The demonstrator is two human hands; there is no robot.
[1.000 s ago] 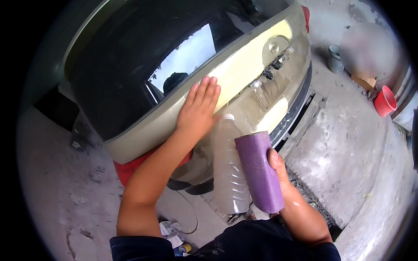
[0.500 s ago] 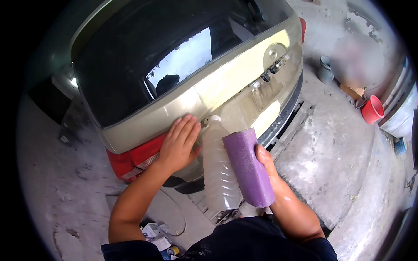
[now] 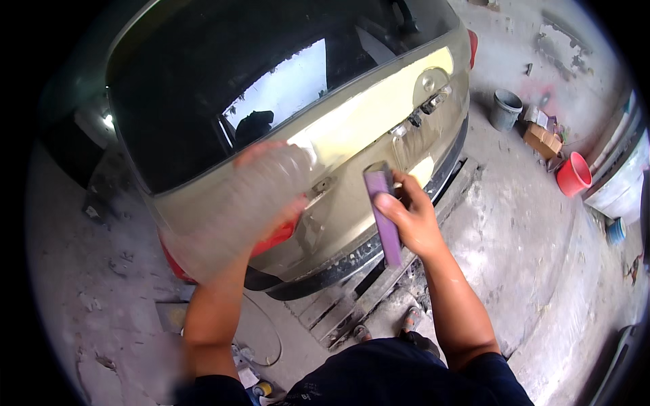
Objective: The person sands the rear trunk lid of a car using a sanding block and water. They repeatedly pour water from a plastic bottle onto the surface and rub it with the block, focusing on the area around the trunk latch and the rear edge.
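My left hand (image 3: 283, 215), mostly behind a blurred clear plastic bottle (image 3: 230, 210), is gripping it in front of a car's beige tailgate (image 3: 352, 189). The bottle is tilted, its white cap toward the upper right. Right of it, my right hand (image 3: 413, 216) grips a purple sanding block (image 3: 387, 247), held upright with a narrow side facing me. A long pale yellow patch (image 3: 365, 101) runs along the tailgate below the dark rear window (image 3: 169, 115). A red tail light (image 3: 172, 257) is partly hidden behind the bottle.
A grey bucket (image 3: 504, 118), cardboard box (image 3: 542, 142), red bucket (image 3: 570, 177) and small blue container (image 3: 615, 231) stand along the right wall (image 3: 562, 68). Below the dark bumper (image 3: 311, 277), a slotted channel (image 3: 338, 311) crosses the concrete floor near my sandaled feet (image 3: 411, 319).
My left hand has left the tailgate and taken hold of the bottle, now tilted and moved left. The block is apart from the bottle, higher and turned narrow side toward me.
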